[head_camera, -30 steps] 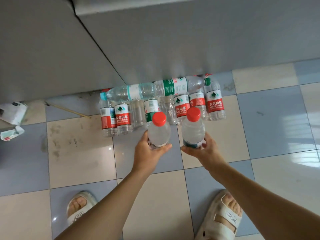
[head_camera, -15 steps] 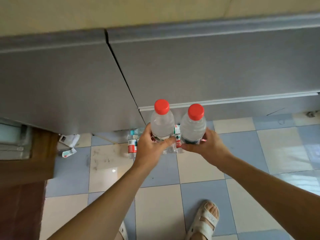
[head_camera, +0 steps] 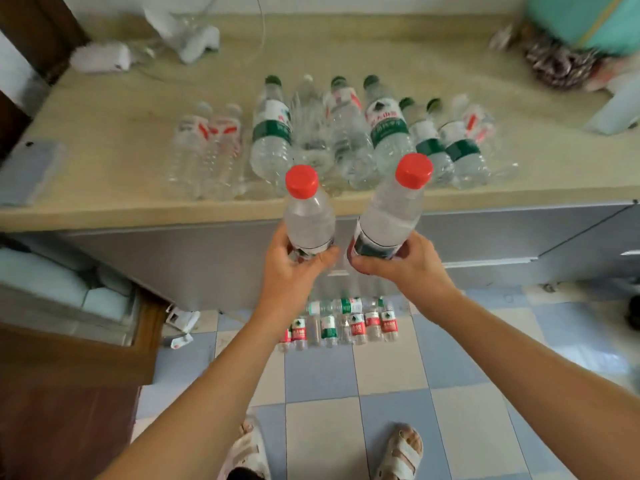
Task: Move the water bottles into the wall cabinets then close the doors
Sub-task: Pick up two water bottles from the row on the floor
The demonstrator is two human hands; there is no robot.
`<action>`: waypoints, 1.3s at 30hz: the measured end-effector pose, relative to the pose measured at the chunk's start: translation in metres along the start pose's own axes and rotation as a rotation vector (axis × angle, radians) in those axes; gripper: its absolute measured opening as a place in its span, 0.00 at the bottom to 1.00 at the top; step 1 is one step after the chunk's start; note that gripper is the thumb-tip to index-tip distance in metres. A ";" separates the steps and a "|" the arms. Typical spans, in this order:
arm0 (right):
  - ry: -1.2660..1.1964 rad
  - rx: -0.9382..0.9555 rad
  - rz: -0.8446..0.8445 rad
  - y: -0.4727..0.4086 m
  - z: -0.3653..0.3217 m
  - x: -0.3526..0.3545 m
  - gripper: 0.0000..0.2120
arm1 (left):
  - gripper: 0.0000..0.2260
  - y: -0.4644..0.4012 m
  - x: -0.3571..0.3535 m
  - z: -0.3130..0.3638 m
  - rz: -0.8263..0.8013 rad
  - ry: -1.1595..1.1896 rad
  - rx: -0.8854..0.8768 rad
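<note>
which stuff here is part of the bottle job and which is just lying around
Job:
left hand bottle
right hand bottle
bottles on the counter
bottles on the floor

Lying about:
phone
white cloth
teal bag
paper scraps

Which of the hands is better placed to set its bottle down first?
Probably the right hand: its red-capped bottle already tilts toward the countertop, cap over its edge. The left hand holds its bottle upright, lower.

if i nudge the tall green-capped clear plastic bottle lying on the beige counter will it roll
Probably: the tall green-capped clear plastic bottle lies on its round side on the smooth beige counter. Neighbouring bottles close alongside would likely stop it. It looks thin-walled, so it is likely light and crushable.
</note>
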State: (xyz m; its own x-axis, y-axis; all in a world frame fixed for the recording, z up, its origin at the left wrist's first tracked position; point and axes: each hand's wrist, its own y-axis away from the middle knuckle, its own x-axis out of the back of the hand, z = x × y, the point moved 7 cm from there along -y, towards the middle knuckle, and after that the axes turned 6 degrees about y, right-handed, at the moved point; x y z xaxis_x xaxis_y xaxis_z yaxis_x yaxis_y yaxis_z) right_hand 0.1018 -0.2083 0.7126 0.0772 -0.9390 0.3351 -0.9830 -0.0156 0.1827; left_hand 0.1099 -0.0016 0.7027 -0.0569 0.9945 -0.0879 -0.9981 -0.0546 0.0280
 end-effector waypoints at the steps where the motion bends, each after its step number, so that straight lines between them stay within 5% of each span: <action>1: -0.002 0.020 0.004 0.000 -0.023 -0.004 0.23 | 0.22 -0.005 0.008 0.023 0.001 0.006 -0.034; 11: -0.119 0.327 0.154 -0.025 -0.283 -0.027 0.31 | 0.20 -0.078 0.092 0.278 -0.070 0.035 -0.336; 18: -0.118 0.498 0.212 -0.028 -0.435 -0.006 0.22 | 0.19 -0.111 0.112 0.424 -0.081 0.026 -0.533; 27: -0.161 0.744 0.169 -0.061 -0.586 0.023 0.24 | 0.17 -0.145 0.137 0.560 0.070 -0.018 -0.741; 35: -0.202 0.845 0.125 -0.100 -0.686 0.035 0.20 | 0.17 -0.182 0.157 0.653 0.176 0.002 -0.735; 39: -0.242 0.865 0.159 -0.126 -0.727 0.035 0.29 | 0.23 -0.208 0.175 0.687 0.180 0.016 -0.752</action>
State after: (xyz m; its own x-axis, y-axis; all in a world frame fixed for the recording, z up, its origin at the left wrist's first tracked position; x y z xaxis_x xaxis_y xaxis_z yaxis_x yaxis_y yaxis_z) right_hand 0.3494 0.0110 1.3734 -0.0113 -0.9970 0.0764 -0.7686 -0.0403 -0.6385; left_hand 0.3239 0.2448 1.3661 -0.2148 0.9633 -0.1608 -0.7204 -0.2674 -0.6400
